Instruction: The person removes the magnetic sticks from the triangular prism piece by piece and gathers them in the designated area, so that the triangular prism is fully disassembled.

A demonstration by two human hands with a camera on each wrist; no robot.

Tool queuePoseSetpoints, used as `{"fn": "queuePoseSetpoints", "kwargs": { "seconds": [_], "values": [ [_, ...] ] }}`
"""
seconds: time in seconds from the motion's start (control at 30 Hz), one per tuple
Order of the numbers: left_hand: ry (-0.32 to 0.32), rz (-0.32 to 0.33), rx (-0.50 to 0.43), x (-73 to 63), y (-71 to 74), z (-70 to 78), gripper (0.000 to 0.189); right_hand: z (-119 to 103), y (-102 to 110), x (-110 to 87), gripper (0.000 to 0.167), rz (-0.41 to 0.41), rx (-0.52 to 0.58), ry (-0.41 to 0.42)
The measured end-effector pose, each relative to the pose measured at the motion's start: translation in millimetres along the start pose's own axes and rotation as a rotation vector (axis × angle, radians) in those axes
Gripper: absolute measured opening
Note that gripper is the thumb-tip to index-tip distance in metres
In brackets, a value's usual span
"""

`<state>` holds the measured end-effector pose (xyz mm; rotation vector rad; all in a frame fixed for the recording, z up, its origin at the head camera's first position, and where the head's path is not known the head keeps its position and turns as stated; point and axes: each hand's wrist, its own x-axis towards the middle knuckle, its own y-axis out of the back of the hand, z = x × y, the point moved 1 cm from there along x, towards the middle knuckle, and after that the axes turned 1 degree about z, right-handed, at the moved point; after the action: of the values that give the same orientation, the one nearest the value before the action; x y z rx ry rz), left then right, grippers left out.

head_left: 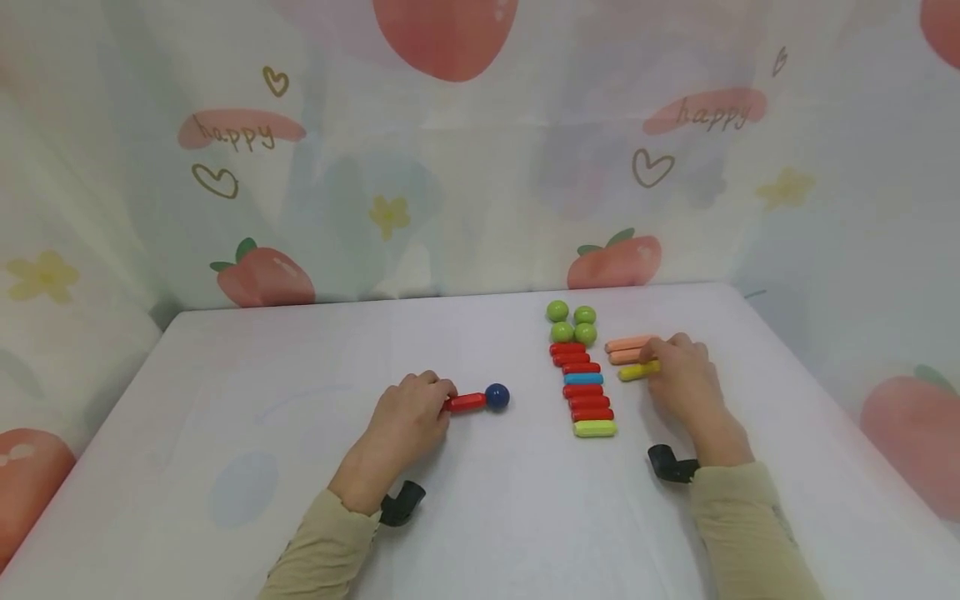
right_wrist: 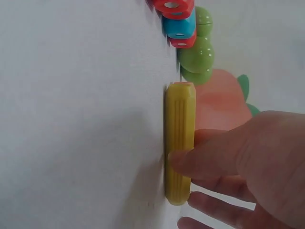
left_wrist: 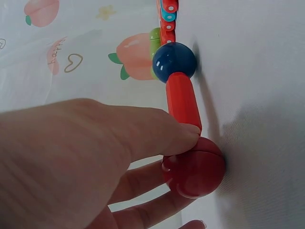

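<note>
On the left, my left hand (head_left: 408, 417) holds a small joined piece lying along the table. The piece is a red ribbed rod (left_wrist: 184, 102) with a dark blue ball (head_left: 497, 396) at its far end and a red ball (left_wrist: 193, 176) at its near end. In the left wrist view the thumb presses where rod and red ball meet, fingers behind the ball. To the right, my right hand (head_left: 684, 379) pinches a yellow rod (right_wrist: 180, 114), thumb on its side. Two peach rods (head_left: 628, 343) lie just beyond it, partly hidden by the hand.
Between the hands runs a column of short rods: several red (head_left: 587, 390), one blue (head_left: 582, 378) and one lime green (head_left: 595, 429) nearest me. Several green balls (head_left: 562, 332) cluster at its far end. A printed cloth (head_left: 480, 200) hangs behind the white table (head_left: 480, 517).
</note>
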<state>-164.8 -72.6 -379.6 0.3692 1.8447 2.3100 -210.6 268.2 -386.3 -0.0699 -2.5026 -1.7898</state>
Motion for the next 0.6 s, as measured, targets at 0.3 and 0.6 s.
{"fn": "queuePoseSetpoints", "kwargs": {
  "seconds": [0.3, 0.6],
  "values": [
    [0.01, 0.003, -0.013, 1.4, -0.7, 0.8, 0.02, -1, -2, 1.4, 0.032, 0.038, 0.018, -0.038],
    [0.049, -0.001, -0.055, 2.7, -1.9, 0.3, 0.017, -25, 9, 0.6, 0.029, 0.053, 0.104, 0.041]
  ]
}}
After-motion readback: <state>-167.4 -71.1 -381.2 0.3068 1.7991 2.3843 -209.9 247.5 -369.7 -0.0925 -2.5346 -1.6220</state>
